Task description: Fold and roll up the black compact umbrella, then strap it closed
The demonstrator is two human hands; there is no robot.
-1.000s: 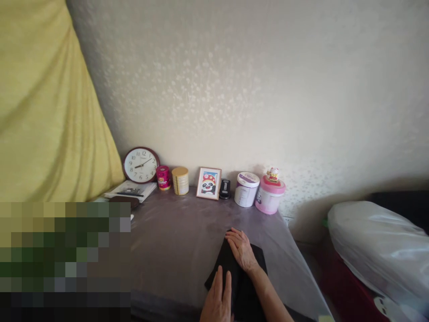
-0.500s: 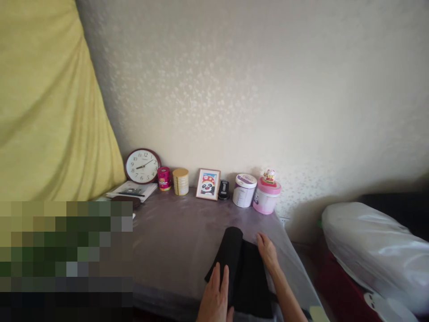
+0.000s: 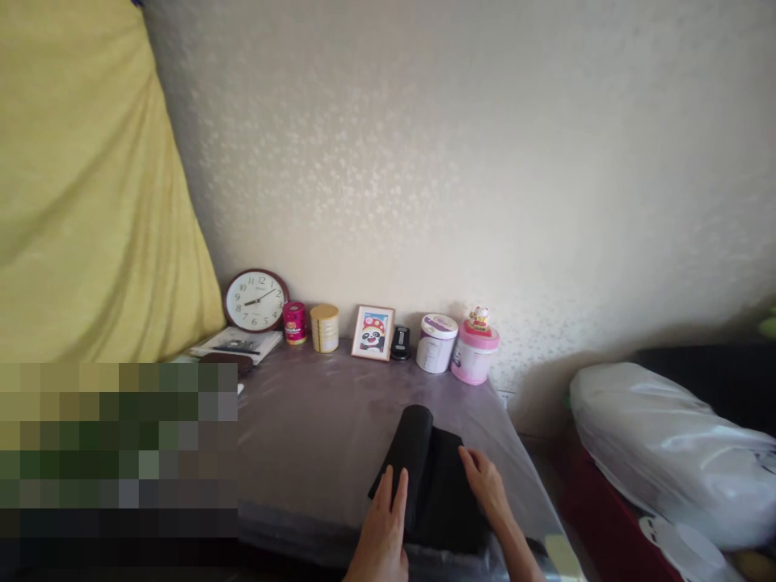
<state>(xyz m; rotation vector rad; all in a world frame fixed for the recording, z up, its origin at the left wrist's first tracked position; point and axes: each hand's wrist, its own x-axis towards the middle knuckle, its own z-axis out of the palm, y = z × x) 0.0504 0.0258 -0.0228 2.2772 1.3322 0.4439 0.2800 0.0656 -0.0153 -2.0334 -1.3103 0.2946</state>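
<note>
A black cloth (image 3: pixel 447 493) lies at the near right part of the covered table, its left part turned over into a thick rounded fold (image 3: pixel 412 440). My left hand (image 3: pixel 383 517) rests on the near end of that fold, fingers stretched out and lying along it. At the cloth's right edge is my right hand (image 3: pixel 485 482), its fingers bent and drawn together on the border. The undersides of the fingers are hidden. Between the two hands the right part of the cloth lies flat.
Along the wall stand a clock (image 3: pixel 256 300), a pink can (image 3: pixel 295 323), a yellow-lidded can (image 3: pixel 325 329), a panda picture frame (image 3: pixel 373 332), a purple-lidded tub (image 3: pixel 436 343) and a pink tub (image 3: pixel 474 360) topped by a figurine (image 3: pixel 478 318). A white plastic bag (image 3: pixel 660 436) sits right of the table (image 3: pixel 303 453).
My right hand has come down from beside the cloth's upper right corner onto its right edge. My left hand stays on the fold. The view has shifted slightly.
</note>
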